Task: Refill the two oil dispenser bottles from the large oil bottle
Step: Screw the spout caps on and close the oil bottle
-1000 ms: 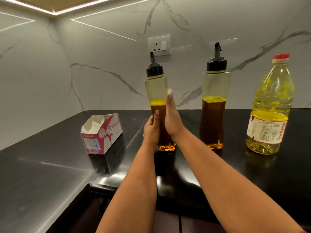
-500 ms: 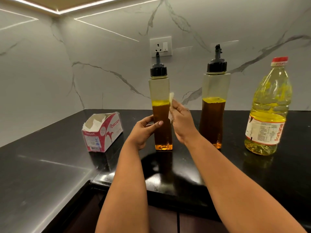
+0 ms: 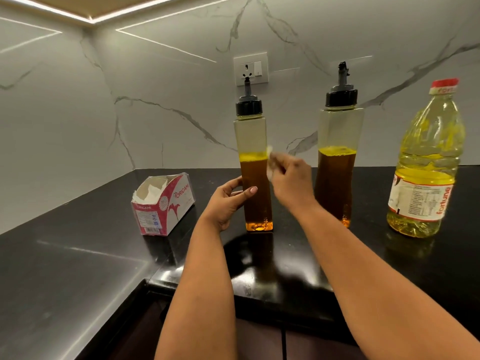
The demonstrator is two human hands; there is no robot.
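Observation:
Two tall clear dispenser bottles with black spout caps stand upright on the black counter (image 3: 78, 268), each holding dark oil to about mid height. My left hand (image 3: 227, 201) grips the lower half of the left dispenser bottle (image 3: 253, 152), thumb across its front. My right hand (image 3: 291, 183) pinches a small white tissue (image 3: 270, 165) against that bottle's right side. The right dispenser bottle (image 3: 337, 141) stands untouched behind my right wrist. The large yellow oil bottle (image 3: 428, 165) with a red cap stands capped at the far right.
A torn-open red and white tissue box (image 3: 163, 203) lies left of the bottles. A marble wall with a power socket (image 3: 250, 68) rises right behind them. The counter's front edge (image 3: 259, 289) runs under my forearms.
My left hand slid from the bottle's front to its left side. My right hand turned and drew down from the oil line with the tissue. The view moved closer.

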